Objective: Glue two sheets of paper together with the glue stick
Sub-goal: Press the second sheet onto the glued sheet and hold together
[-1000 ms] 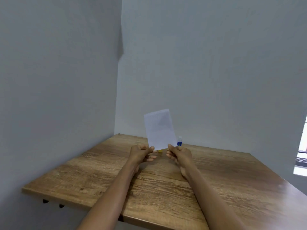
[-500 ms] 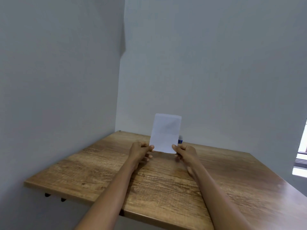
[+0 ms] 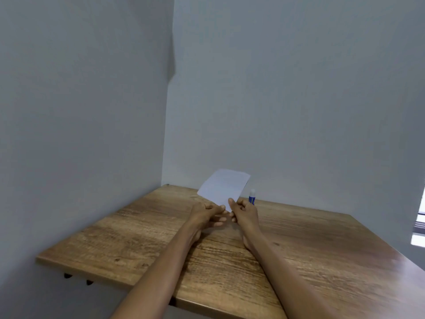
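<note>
A small white paper (image 3: 223, 187) is held up over the wooden table (image 3: 322, 249), tilted with its top leaning left and away. My left hand (image 3: 204, 214) and my right hand (image 3: 243, 211) both pinch its lower corner, fingertips close together. I cannot tell whether it is one sheet or two pressed together. A blue glue stick (image 3: 252, 197) with a white cap stands upright on the table just behind my right hand, near the back wall.
The table sits in a corner between two grey walls (image 3: 92, 134). Its left edge (image 3: 69, 265) and front edge are near my forearms. A bright window strip (image 3: 419, 226) shows at the far right.
The paper has dropped lower and rotated, from upright to tilted towards the left. My hands have drawn closer together at its lower corner.
</note>
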Tool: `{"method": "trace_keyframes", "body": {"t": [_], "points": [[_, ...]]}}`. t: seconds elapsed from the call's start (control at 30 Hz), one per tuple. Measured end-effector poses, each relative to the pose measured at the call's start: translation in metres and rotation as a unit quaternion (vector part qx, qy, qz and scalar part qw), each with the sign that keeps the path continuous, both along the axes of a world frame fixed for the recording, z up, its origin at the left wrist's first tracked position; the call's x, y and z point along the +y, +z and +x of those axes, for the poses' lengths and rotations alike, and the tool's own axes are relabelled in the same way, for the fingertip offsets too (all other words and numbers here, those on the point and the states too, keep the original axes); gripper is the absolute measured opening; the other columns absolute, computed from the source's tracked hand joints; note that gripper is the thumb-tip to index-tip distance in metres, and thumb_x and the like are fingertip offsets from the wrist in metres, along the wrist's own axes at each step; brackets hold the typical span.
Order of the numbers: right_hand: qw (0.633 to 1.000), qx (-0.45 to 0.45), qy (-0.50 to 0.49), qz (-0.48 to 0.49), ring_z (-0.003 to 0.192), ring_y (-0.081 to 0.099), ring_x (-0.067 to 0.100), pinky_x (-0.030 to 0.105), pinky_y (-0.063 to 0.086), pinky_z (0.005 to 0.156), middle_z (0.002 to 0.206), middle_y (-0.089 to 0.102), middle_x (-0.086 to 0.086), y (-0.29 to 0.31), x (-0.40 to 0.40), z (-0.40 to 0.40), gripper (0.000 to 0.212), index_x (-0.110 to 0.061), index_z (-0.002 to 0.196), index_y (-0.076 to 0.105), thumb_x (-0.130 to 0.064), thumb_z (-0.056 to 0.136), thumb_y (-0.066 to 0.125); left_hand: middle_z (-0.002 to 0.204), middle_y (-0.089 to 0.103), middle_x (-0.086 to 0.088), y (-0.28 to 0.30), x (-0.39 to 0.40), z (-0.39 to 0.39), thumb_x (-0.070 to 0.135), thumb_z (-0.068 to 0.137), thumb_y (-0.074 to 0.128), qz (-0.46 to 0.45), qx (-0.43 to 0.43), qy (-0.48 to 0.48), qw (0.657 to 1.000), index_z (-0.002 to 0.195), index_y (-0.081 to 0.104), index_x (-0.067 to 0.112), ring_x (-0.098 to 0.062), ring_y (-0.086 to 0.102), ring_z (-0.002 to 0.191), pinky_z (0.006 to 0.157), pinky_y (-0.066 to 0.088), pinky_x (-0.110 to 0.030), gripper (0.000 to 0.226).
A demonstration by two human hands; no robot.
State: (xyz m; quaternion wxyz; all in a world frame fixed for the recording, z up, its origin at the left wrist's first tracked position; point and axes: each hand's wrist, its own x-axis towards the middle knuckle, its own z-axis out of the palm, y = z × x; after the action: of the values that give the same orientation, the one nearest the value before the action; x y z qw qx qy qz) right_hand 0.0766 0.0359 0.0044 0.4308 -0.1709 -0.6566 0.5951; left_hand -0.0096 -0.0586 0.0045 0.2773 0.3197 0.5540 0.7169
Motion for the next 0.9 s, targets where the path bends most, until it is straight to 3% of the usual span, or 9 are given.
{"method": "trace_keyframes", "body": {"t": [0.2,0.27,0.33,0.43,0.53,0.63,0.7,0.8,0.9], "points": [[0.994,-0.071,0.079,0.026,0.060,0.055,0.002,0.016,0.038,0.051,0.075,0.069,-0.001,0.000,0.004,0.005,0.015,-0.006,0.092,0.072,-0.018,0.084,0.070,0.076,0.071,-0.011,0.000,-0.001,-0.004,0.015,0.086,0.067,-0.017,0.045,0.039,0.998,0.074,0.063,0.005,-0.015,0.069,0.063,0.058,0.058,-0.021,0.016],[0.993,-0.090,0.073,0.020,0.053,0.048,0.005,0.018,0.036,0.049,0.064,0.060,0.000,0.002,0.009,0.012,0.014,-0.007,0.076,0.069,-0.019,0.084,0.070,0.079,0.073,-0.011,-0.001,-0.002,-0.005,0.015,0.087,0.065,-0.035,0.069,0.019,0.997,0.076,0.066,0.003,-0.014,0.069,0.065,0.060,0.058,-0.022,0.016],[0.993,-0.095,0.068,-0.001,0.050,0.038,0.008,0.023,0.031,0.049,0.054,0.044,-0.003,0.003,0.016,0.017,0.028,-0.015,0.061,0.055,-0.022,0.084,0.070,0.079,0.074,-0.009,0.000,-0.003,-0.006,0.014,0.088,0.064,-0.050,0.091,0.010,0.995,0.077,0.068,0.002,-0.015,0.069,0.067,0.063,0.058,-0.022,0.017],[0.995,-0.055,0.060,-0.056,0.052,0.039,0.008,0.024,0.031,0.051,0.056,0.044,-0.005,0.005,0.027,0.023,0.022,-0.016,0.066,0.060,-0.024,0.084,0.070,0.075,0.073,-0.005,0.001,-0.003,-0.004,0.014,0.089,0.063,-0.068,0.116,0.007,0.991,0.076,0.068,0.002,-0.012,0.067,0.066,0.063,0.057,-0.022,0.018],[0.990,0.012,0.043,-0.133,0.057,0.046,0.009,0.022,0.040,0.057,0.064,0.052,-0.002,0.008,0.038,0.033,0.010,-0.010,0.079,0.066,-0.018,0.084,0.070,0.074,0.072,-0.004,0.001,-0.004,-0.003,0.011,0.089,0.063,-0.098,0.143,-0.005,0.985,0.073,0.067,0.005,-0.011,0.067,0.069,0.065,0.057,-0.022,0.017],[0.983,0.042,0.034,-0.177,0.060,0.048,0.011,0.022,0.045,0.060,0.066,0.055,0.002,0.011,0.044,0.040,0.012,-0.008,0.075,0.063,-0.011,0.085,0.068,0.079,0.072,-0.006,-0.001,-0.004,-0.004,0.012,0.088,0.063,-0.113,0.175,-0.018,0.978,0.073,0.069,0.008,-0.015,0.067,0.077,0.078,0.057,-0.029,0.016],[0.981,0.057,0.036,-0.185,0.060,0.050,0.011,0.020,0.049,0.056,0.068,0.057,0.003,0.012,0.043,0.039,0.011,-0.007,0.075,0.063,-0.010,0.086,0.066,0.080,0.071,-0.006,-0.001,-0.003,-0.003,0.013,0.088,0.063,-0.107,0.184,-0.010,0.977,0.076,0.068,0.008,-0.014,0.067,0.076,0.077,0.057,-0.029,0.014],[0.976,0.104,0.040,-0.189,0.061,0.053,0.012,0.016,0.053,0.052,0.069,0.057,0.004,0.013,0.038,0.036,0.010,-0.007,0.079,0.062,-0.007,0.089,0.062,0.073,0.070,-0.002,0.002,-0.002,-0.002,0.017,0.090,0.061,-0.055,0.149,0.002,0.987,0.083,0.067,0.008,-0.007,0.064,0.061,0.065,0.055,-0.024,0.012],[0.978,0.113,0.043,-0.168,0.062,0.055,0.013,0.017,0.055,0.055,0.069,0.057,0.006,0.012,0.033,0.032,0.011,-0.005,0.080,0.062,-0.007,0.091,0.060,0.083,0.070,-0.008,0.005,-0.002,-0.002,0.029,0.088,0.064,-0.008,0.077,0.004,0.997,0.096,0.067,0.007,-0.015,0.064,0.069,0.066,0.057,-0.028,0.023]]}}
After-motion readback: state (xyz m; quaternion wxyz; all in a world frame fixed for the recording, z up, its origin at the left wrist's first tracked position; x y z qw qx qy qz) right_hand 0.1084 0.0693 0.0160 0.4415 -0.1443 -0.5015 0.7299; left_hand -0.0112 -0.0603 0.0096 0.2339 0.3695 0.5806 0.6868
